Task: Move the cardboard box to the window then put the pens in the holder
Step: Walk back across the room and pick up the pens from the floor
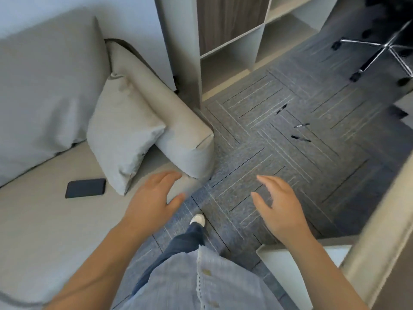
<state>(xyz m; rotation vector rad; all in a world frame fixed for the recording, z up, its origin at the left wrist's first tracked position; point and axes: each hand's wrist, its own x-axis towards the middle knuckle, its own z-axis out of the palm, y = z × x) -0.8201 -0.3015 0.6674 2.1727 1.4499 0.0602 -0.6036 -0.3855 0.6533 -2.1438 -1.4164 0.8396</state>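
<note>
Pens: three small dark pens point(300, 125) lie loose on the grey patterned carpet tiles point(257, 157), apart from one another, each at its own angle; blurred, colour reads black with pale parts.
Pens, place: open floor, between the shelf unit and the office chair base, well ahead of both hands.
Left hand point(149, 198): empty, fingers spread and slightly curled, palm down, above the sofa's seat edge near the armrest.
Right hand point(279, 206): empty, fingers loosely curved and apart, above the carpet; holds nothing.
Shelf unit: pale grey cubby shelf point(232, 52), visible compartments hold nothing I can make out.
Sofa: light grey fabric sofa point(44, 86) at left, a grey cushion point(120, 135) leaning on its armrest.
Seat: flat black rectangular phone point(86, 188) lies beside the cushion.
Chair: chrome star base with black castors point(380, 50), upper right.
Person: pale blue buttoned shirt, dark trousers, white shoe point(197, 219) on the carpet.
</note>
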